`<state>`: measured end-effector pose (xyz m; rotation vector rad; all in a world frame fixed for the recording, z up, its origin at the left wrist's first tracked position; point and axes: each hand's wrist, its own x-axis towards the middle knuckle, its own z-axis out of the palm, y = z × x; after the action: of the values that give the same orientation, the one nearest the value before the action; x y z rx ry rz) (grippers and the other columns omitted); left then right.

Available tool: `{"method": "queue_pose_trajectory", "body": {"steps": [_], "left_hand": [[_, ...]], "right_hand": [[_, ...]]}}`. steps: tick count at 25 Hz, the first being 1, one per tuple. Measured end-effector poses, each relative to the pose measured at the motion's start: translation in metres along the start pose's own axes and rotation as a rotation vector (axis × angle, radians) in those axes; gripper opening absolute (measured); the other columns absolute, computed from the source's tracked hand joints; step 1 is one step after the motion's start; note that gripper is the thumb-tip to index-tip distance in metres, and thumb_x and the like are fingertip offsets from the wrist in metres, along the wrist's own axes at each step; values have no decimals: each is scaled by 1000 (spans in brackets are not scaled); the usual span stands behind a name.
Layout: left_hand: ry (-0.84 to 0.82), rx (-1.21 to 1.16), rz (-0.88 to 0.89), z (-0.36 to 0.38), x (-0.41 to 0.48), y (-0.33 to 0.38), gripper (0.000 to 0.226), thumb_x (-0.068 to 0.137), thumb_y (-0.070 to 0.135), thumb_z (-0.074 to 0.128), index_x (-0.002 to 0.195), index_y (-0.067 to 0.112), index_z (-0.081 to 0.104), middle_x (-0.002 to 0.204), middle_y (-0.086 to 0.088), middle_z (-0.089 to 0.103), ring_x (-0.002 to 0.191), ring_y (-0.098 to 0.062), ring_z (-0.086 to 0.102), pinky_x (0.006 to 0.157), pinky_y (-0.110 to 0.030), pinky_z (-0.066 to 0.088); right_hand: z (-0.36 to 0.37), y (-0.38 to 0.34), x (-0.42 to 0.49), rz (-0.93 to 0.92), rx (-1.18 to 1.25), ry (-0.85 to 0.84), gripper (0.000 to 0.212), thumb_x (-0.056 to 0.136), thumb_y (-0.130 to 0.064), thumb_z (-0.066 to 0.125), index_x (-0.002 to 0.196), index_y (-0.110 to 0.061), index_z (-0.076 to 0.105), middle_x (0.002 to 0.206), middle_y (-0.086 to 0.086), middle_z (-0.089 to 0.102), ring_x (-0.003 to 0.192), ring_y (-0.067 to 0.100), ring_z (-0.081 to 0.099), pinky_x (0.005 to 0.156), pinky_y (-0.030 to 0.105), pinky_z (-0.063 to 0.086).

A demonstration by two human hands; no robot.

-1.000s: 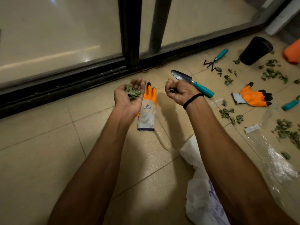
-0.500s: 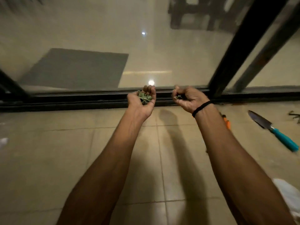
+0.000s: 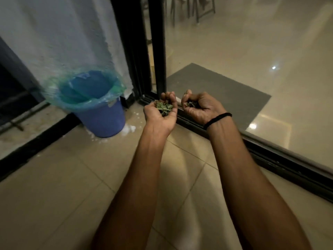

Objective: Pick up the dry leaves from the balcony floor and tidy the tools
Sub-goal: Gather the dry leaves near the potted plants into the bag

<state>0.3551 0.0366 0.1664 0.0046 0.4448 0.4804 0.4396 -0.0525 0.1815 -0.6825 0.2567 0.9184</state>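
Note:
My left hand [image 3: 160, 114] is palm up and cupped round a small heap of dry green leaves [image 3: 163, 107]. My right hand [image 3: 200, 107], with a black band at the wrist, curls its fingers round a few more leaves [image 3: 191, 104]. Both hands are held out side by side above the tiled floor, near the black door track. A blue bucket [image 3: 102, 120] lined with a teal plastic bag [image 3: 82, 91] stands to the left of my hands, against the wall. No tools or gloves are in view.
The black sliding-door frame [image 3: 155, 51] and its track [image 3: 270, 152] run along the right. A grey mat [image 3: 216, 91] lies behind the glass. White specks [image 3: 129, 128] lie on the floor by the bucket. A dark ledge [image 3: 36, 139] crosses the left.
The view has swung left, away from the trowel, gloves and scattered leaves, and the blue bucket has come into sight. Both hands still hold their leaves in the same pose.

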Motion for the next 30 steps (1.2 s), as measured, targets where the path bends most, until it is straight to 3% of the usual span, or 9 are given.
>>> {"method": "queue_pose_trajectory", "body": {"steps": [2, 5, 9, 13, 16, 19, 22, 26, 30], "left_hand": [[-13, -60, 58, 5, 4, 40, 39, 100, 13, 30, 74, 0, 57, 64, -16, 62, 70, -27, 62, 51, -27, 58], [-19, -91, 152, 17, 2, 100, 39, 102, 15, 30, 75, 1, 55, 64, -15, 60, 62, -26, 63, 49, -26, 56], [34, -83, 338, 32, -5, 172, 42, 102, 20, 24, 76, 3, 51, 71, -14, 55, 70, -26, 58, 45, -27, 56], [190, 14, 491, 32, 7, 237, 51, 106, 34, 20, 80, 4, 51, 79, -11, 53, 71, -23, 55, 70, -33, 55], [341, 197, 513, 28, 16, 262, 44, 101, 31, 20, 82, 7, 52, 82, -5, 49, 69, -18, 51, 68, -31, 49], [369, 409, 519, 34, 11, 265, 60, 100, 44, 23, 113, 5, 66, 111, -13, 66, 103, -29, 63, 98, -47, 44], [440, 527, 526, 44, 11, 269, 63, 95, 59, 29, 103, 7, 64, 105, -18, 66, 95, -35, 61, 107, -55, 34], [528, 599, 500, 42, 30, 289, 94, 73, 85, 35, 137, 19, 56, 140, -13, 56, 125, -39, 52, 113, -65, 18], [442, 545, 495, 38, 36, 273, 91, 80, 86, 32, 129, 13, 57, 122, -16, 65, 108, -36, 63, 107, -55, 39]], "right_hand": [[40, 30, 18, 97, -20, -54, 23, 99, 8, 32, 92, -3, 50, 94, 29, 57, 80, 31, 59, 54, 19, 50], [89, 61, 41, 165, -65, -68, 21, 98, 8, 33, 96, -2, 51, 108, 21, 51, 79, 28, 57, 55, 20, 51], [145, 86, 62, 190, -156, -14, 20, 98, 7, 33, 86, 0, 48, 86, 14, 45, 69, 17, 45, 65, 23, 45], [194, 120, 88, 200, -266, -14, 21, 99, 3, 35, 80, 0, 44, 81, 13, 44, 66, 17, 42, 62, 21, 43], [219, 146, 104, 205, -355, -16, 24, 100, -15, 39, 78, -6, 42, 78, 7, 38, 65, 16, 37, 88, 20, 44], [227, 158, 118, 238, -349, -88, 59, 87, -57, 46, 117, -7, 54, 115, 14, 54, 103, 28, 54, 105, 44, 35], [219, 158, 130, 303, -295, -174, 83, 78, -77, 42, 130, -13, 54, 134, 16, 53, 121, 37, 52, 109, 52, 33], [204, 150, 132, 365, -255, -286, 95, 79, -81, 37, 142, -11, 46, 138, 19, 50, 122, 41, 51, 110, 55, 29], [190, 123, 124, 329, -224, -280, 88, 96, -59, 37, 152, 4, 13, 156, 25, 20, 145, 37, 22, 118, 49, 17]]}}
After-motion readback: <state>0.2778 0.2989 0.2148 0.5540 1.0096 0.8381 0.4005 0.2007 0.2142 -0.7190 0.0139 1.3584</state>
